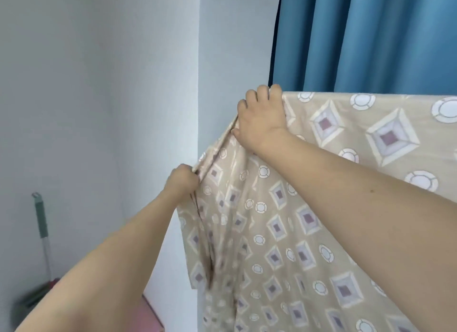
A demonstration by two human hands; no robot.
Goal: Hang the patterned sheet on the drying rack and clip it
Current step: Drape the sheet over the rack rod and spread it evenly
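fingers [262,94] of right hand [262,119] curled over patterned sheet [309,220] top edge at 12 o'clock, pinning; left hand [181,181] clenched on hem at 9 o'clock, pulling taut.

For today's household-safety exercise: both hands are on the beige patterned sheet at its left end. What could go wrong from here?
1. No clip is visible; if the right hand at the top corner lets go, the beige sheet with diamond and circle print may slide off.
2. The left hand grips a bunched edge, so that end may dry creased.
3. The blue pleated curtain hangs close behind; damp fabric might touch it.
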